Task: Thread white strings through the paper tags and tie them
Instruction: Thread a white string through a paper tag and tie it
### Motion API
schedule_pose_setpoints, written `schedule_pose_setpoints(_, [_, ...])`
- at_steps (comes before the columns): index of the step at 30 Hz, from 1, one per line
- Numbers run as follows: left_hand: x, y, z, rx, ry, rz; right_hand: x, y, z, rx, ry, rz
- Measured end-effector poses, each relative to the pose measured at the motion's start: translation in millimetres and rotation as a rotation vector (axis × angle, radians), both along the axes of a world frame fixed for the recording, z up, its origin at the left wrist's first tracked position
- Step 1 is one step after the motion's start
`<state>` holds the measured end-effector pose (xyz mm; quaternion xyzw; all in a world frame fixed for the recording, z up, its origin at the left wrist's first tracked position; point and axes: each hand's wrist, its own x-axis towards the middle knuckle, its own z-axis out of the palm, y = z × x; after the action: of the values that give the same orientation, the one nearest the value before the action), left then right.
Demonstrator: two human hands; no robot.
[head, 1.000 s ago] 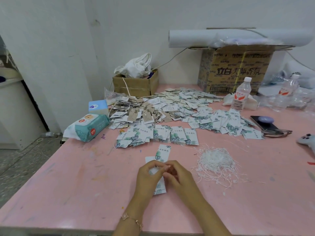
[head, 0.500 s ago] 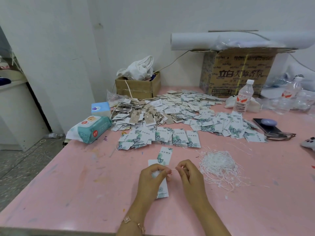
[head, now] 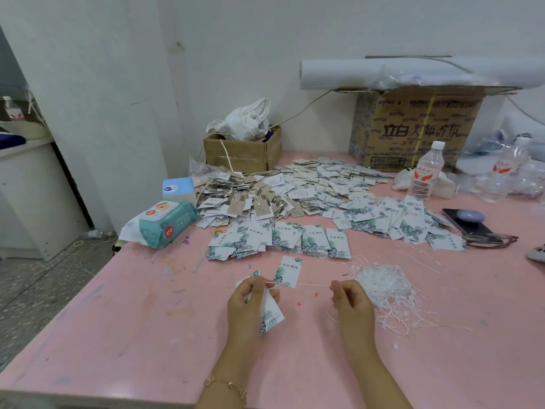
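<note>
Left hand (head: pixel 250 302) grips some paper tags (head: pixel 271 315), and right hand (head: pixel 352 305), at its 3 o'clock, pinches a white string (head: pixel 312 285) stretched tight between them. The string looks threaded, so I think tying a small, snug knot comes next.

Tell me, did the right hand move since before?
Yes. The right hand moved right, away from the left hand and toward the pile of white strings, pulling a string.

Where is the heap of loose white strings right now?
In the head view, the heap of white strings lies on the pink table right of centre, beside the right hand and nearer than the leaf-printed tags.
</note>
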<state>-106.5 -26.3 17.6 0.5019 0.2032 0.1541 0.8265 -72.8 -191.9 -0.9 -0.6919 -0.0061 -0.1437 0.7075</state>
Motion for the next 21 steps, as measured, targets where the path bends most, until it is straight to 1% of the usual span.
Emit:
schedule_pose_setpoints(3, [0,0,-1,0.009,-0.008,0.022,4,-5,-3,0.165,0.094,-0.003])
schedule_pose_setpoints(5, [1,-1,-2,0.064,-0.002,0.006,6,-7,-3,0.289,0.136,0.035])
schedule_pose_setpoints(10, [2,-4,-6,0.139,0.021,-0.031,9,-10,1,0.661,0.132,0.099])
schedule_pose_setpoints(15, [2,-4,-6,0.196,0.017,-0.078,7,-11,6,0.895,0.153,0.152])
schedule_pose_setpoints(18, [2,-4,-6,0.205,0.0,-0.102,6,-11,12,0.954,0.193,0.19])
schedule_pose_setpoints(21, [0,-4,-4,0.198,-0.056,-0.145,5,-9,10,0.878,0.224,0.196])
